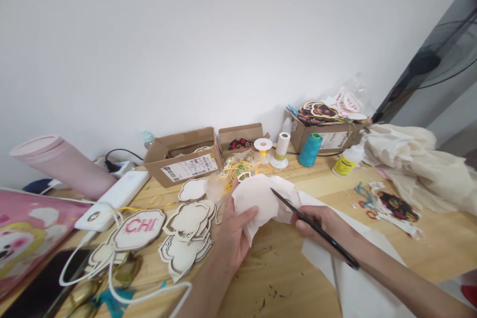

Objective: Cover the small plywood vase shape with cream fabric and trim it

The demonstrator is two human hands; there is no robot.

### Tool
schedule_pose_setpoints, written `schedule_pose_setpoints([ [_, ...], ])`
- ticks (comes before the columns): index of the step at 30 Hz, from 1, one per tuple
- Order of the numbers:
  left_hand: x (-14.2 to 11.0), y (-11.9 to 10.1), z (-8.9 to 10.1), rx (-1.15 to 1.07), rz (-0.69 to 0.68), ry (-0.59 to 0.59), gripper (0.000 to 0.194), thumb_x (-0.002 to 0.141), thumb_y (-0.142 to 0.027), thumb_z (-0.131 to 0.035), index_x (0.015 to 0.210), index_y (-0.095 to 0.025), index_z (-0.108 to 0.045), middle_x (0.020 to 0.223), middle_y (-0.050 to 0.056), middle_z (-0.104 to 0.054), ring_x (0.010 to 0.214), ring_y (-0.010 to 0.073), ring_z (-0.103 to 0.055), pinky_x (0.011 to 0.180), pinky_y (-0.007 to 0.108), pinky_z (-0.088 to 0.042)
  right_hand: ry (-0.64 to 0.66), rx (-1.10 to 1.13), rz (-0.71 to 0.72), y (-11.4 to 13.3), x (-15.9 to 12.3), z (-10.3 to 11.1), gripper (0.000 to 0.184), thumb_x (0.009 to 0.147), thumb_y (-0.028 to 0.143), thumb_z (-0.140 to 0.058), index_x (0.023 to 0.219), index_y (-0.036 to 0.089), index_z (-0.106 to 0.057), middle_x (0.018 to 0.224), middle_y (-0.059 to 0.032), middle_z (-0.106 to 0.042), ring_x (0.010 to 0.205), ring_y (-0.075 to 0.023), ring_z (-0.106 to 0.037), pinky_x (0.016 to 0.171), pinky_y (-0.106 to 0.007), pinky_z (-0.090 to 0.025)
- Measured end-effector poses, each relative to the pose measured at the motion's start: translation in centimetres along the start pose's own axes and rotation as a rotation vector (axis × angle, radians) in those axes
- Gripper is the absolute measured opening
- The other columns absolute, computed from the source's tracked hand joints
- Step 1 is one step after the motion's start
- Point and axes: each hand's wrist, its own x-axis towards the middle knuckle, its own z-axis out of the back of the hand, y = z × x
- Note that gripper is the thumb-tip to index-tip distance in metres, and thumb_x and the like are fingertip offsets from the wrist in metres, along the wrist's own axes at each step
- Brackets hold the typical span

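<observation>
My left hand (235,231) is closed on a piece of thin white fabric (257,198), its thumb lying over the near face. The fabric has a loose, ragged outline and spreads toward the right hand. In my right hand (316,223) is a long, slim black pointed tool (324,234); its exact kind is unclear. The tip lies over the fabric, but I cannot tell whether it touches. Both hands are just above the wooden table (286,278). White sheets (359,278) lie under the right forearm.
Scalloped wooden plaques (188,218) and a CHI plaque (139,229) lie left, beside a power bank (115,198) with a white cable. Behind stand a cardboard box (186,161), a teal thread cone (310,150) and a glue bottle (348,160). Cream cloth (417,159) is heaped right.
</observation>
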Motion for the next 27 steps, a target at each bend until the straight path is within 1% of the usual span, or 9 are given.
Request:
schedule_pose_setpoints([
  [4,0.0,-0.1,-0.2,-0.016,-0.026,0.000,0.081,0.065,-0.001,-0.060,0.130,-0.032,-0.023,0.117,0.006,-0.055,0.099,0.0202,-0.056,0.085,0.037,-0.047,0.004,-0.029,0.013,0.7,-0.4,0.0,0.033,0.080,0.044,-0.040,0.078,0.015,-0.054,0.059,0.0029,-0.043,0.053,-0.0101,-0.037,0.046,-0.020,-0.030],
  [9,-0.3,0.0,-0.4,-0.026,-0.018,0.006,0.079,0.065,-0.003,-0.062,0.129,-0.032,-0.025,0.116,0.005,-0.056,0.097,0.0198,-0.058,0.083,0.035,-0.048,-0.109,-0.087,-0.022,1.7,-0.4,-1.0,0.032,0.079,0.043,-0.042,0.083,0.015,-0.057,0.055,0.0027,-0.044,0.050,-0.0101,-0.038,0.044,-0.020,-0.030],
  [13,-0.4,0.1,-0.4,-0.007,-0.015,-0.004,0.082,0.063,-0.002,-0.062,0.130,-0.031,-0.024,0.113,0.006,-0.058,0.096,0.0211,-0.058,0.081,0.036,-0.049,-0.135,-0.119,0.015,1.5,0.2,-1.6,0.029,0.078,0.040,-0.045,0.085,0.015,-0.057,0.055,0.0029,-0.044,0.049,-0.0100,-0.038,0.044,-0.020,-0.031],
  [16,-0.5,0.1,-0.3,-0.010,-0.018,0.014,0.081,0.064,-0.002,-0.061,0.130,-0.031,-0.023,0.114,0.007,-0.057,0.095,0.0212,-0.059,0.081,0.037,-0.049,-0.153,-0.164,0.008,1.1,0.5,-1.6,0.027,0.077,0.039,-0.047,0.087,0.016,-0.058,0.054,0.0035,-0.044,0.049,-0.0100,-0.037,0.044,-0.020,-0.030],
  [21,-0.6,0.1,-0.6,-0.013,0.010,0.034,0.084,0.064,-0.002,-0.062,0.132,-0.030,-0.021,0.115,0.008,-0.056,0.094,0.0215,-0.060,0.082,0.038,-0.049,-0.119,-0.119,0.018,1.0,0.7,-1.2,0.026,0.078,0.040,-0.046,0.078,0.016,-0.057,0.056,0.0034,-0.043,0.050,-0.0097,-0.036,0.045,-0.020,-0.030],
  [27,-0.6,0.3,-0.5,-0.001,0.042,0.053,0.085,0.066,-0.003,-0.061,0.132,-0.032,-0.017,0.117,0.009,-0.055,0.094,0.0231,-0.060,0.081,0.040,-0.049,-0.125,-0.099,-0.006,0.7,1.1,-1.3,0.029,0.077,0.043,-0.046,0.068,0.016,-0.053,0.053,0.0047,-0.035,0.050,-0.0089,-0.031,0.045,-0.019,-0.027],
])
